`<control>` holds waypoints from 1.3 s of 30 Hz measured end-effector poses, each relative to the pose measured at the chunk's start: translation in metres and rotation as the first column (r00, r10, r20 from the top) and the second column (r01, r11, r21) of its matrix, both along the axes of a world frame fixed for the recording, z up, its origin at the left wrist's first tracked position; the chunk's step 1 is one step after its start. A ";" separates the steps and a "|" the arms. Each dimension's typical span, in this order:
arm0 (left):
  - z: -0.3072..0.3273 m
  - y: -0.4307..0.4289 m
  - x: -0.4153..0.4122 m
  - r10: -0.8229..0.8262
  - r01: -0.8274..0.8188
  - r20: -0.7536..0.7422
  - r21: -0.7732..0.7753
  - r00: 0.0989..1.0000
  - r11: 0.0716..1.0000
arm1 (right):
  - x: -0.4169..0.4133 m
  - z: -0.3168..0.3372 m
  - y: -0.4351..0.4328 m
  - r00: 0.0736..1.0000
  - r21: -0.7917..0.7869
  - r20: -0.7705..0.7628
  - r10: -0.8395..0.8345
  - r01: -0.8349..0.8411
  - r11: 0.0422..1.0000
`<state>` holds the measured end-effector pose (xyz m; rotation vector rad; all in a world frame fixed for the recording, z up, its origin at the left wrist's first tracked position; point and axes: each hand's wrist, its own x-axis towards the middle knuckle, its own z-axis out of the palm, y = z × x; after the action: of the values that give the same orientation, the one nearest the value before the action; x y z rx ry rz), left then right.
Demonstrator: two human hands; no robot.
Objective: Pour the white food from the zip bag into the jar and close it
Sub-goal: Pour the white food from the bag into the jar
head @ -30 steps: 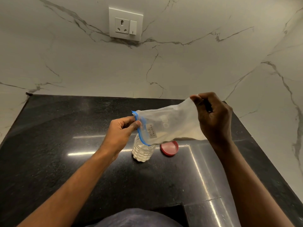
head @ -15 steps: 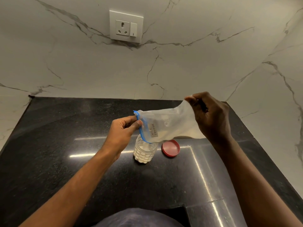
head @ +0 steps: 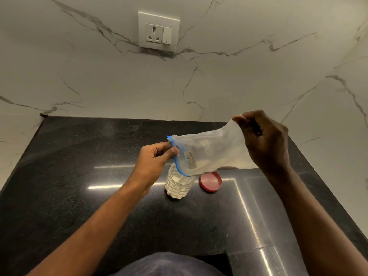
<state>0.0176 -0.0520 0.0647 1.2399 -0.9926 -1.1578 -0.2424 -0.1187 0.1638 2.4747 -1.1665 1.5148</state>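
— Where was the zip bag?

— In the air directly over the jar, tilted. Its blue zip edge hung lowest, with the corner of the mouth at the jar's open top. I couldn't tell if it touched the rim.

— And the hands?

— The left hand was above the jar and to its left, thumb and fingers pinched together on the zip edge. The right hand was up to the jar's right, fingers curled and clamped on the bag's closed end, which it held higher than the mouth.

— The white food?

— White powder filled most of the jar. Some more lay low in the bag, beside a small handwritten label that seemed to read "milk powder". Whether any was falling, I couldn't tell.

— How did the jar stand?

— Upright and uncapped on the dark, glossy worktop. It was clear, with a bumpy patterned wall.

— The lid?

— A red lid lay flat on the worktop just right of the jar, not touching it, partly under the bag's lower edge.

— Anything else?

— On the marble wall far behind the jar there was a white socket plate with a switch.
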 end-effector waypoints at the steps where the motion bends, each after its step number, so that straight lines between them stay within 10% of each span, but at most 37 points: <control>1: 0.000 0.000 0.000 -0.003 0.003 0.002 0.000 1.000 1.000 | 0.000 0.000 0.000 1.000 -0.005 0.008 -0.003 0.003 1.000; 39: 0.011 0.000 -0.006 0.025 -0.025 0.006 0.006 1.000 1.000 | -0.006 0.006 -0.001 0.994 0.067 0.086 -0.062 0.056 0.996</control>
<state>0.0115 -0.0525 0.0760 1.2577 -0.9756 -1.1392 -0.2483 -0.1201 0.1696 2.4122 -1.3106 1.6109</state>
